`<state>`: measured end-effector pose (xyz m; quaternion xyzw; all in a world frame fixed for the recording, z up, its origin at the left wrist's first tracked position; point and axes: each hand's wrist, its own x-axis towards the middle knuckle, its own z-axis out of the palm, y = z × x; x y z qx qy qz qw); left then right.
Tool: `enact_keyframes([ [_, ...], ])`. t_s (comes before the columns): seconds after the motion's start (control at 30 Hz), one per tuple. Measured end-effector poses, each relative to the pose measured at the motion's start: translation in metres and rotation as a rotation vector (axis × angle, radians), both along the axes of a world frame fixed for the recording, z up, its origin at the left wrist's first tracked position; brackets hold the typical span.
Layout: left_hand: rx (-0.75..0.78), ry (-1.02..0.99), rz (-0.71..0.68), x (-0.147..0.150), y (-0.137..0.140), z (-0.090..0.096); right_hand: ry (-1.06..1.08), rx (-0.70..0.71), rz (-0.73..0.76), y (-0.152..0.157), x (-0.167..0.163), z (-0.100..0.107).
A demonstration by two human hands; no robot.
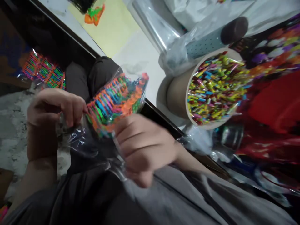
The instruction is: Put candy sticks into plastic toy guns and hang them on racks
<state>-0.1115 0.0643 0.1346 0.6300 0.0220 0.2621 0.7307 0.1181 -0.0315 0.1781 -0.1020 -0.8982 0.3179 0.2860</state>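
Worktop (138, 59): pale surface with a dark front edge running diagonally from the upper left down to the lower right. Bare surface shows only along that edge, left of the tub; the far side and right end are crowded with plastic sheeting and coloured packets.

Lap (164, 200): grey cloth fills the lower frame, below the worktop edge. Both hands work here, off the worktop and just in front of its edge.

Tub (178, 93): round, tan-walled, lying tipped on its side near the front edge, mouth towards the right. It is filled with small multicoloured pieces (215, 87). A clear bag with a dotted roll (208, 39) lies just behind it, touching.

Packet (117, 100): clear wrapper holding orange, green and blue woven bands, held above the lap between the hands.

Right hand (145, 150): fingers curled together, clamped on the packet's lower end.

Left hand (56, 106): fingers pinched on the wrapper's left edge.

A second packet (44, 72) of similar bands lies at far left, below the worktop edge, well apart.
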Motion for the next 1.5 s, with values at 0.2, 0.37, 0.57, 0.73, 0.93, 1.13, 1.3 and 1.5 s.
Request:
enact_keyframes([
  [0.2,0.201,0.968,0.323,0.025,0.0,-0.014,0.024,-0.192,0.163,-0.006,-0.04,-0.02],
  [0.37,0.298,1.109,0.126,0.062,0.006,-0.015,0.06,-0.255,0.089,-0.009,-0.031,-0.02],
  [0.57,0.364,1.004,0.086,0.077,0.003,-0.013,0.075,-0.3,0.086,-0.008,-0.026,-0.026],
  [0.73,0.374,0.982,0.083,0.08,-0.003,-0.019,0.071,-0.322,0.121,-0.005,-0.023,-0.027],
  [0.93,0.366,0.939,0.005,0.082,-0.006,-0.023,0.094,-0.315,0.068,-0.003,-0.021,-0.031],
  [1.13,0.358,0.953,-0.02,0.084,-0.002,-0.028,0.0,-0.318,0.109,0.003,-0.02,-0.032],
  [1.3,0.358,0.976,0.023,0.087,0.0,-0.032,0.036,-0.326,0.07,0.006,-0.021,-0.034],
  [1.5,0.426,0.997,0.017,0.097,0.005,-0.037,-0.04,-0.332,0.11,0.009,-0.028,-0.037],
])
